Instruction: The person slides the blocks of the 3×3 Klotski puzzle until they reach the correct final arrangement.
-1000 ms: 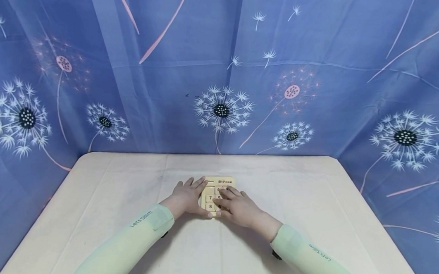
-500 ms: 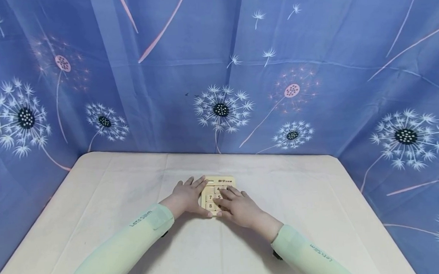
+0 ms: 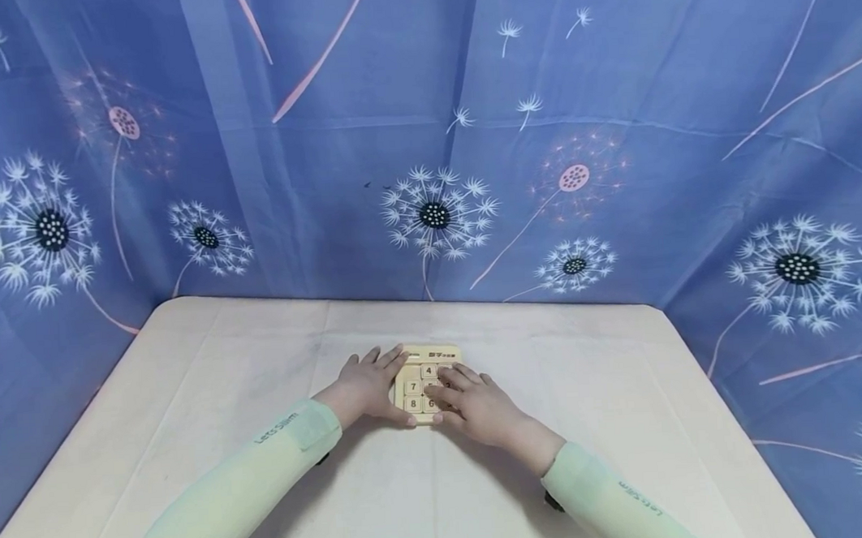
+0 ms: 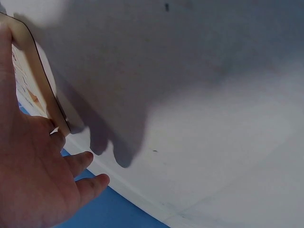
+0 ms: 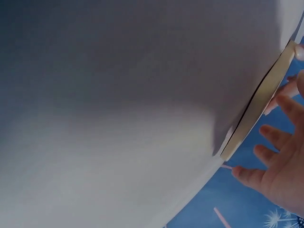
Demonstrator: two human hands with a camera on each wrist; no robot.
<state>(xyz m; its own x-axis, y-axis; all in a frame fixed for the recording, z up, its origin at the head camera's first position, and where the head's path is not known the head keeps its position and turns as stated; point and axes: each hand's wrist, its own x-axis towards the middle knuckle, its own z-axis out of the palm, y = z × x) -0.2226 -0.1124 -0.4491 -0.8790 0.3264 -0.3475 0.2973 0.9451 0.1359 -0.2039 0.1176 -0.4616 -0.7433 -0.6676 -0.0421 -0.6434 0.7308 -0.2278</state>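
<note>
A pale yellow number sliding puzzle lies on the table, its square tiles marked with dark digits such as 4, 7 and 8. My left hand holds its left side, thumb at the near edge and a finger at the far corner. In the left wrist view, that hand spans the puzzle's edge, outer fingers spread off it. Over the right-hand tiles lies my right hand, fingertips on them and hiding several. The right wrist view shows this hand with fingers extended beside the puzzle's side.
The puzzle rests on a pale cloth-covered table with rounded far corners. Behind and on both sides hangs a blue curtain with dandelion prints. Light green sleeves cover both forearms.
My right hand has shifted slightly right across the tiles, so more of the tiles marked 4 and 6 shows. The left hand and the puzzle's frame stay where they were.
</note>
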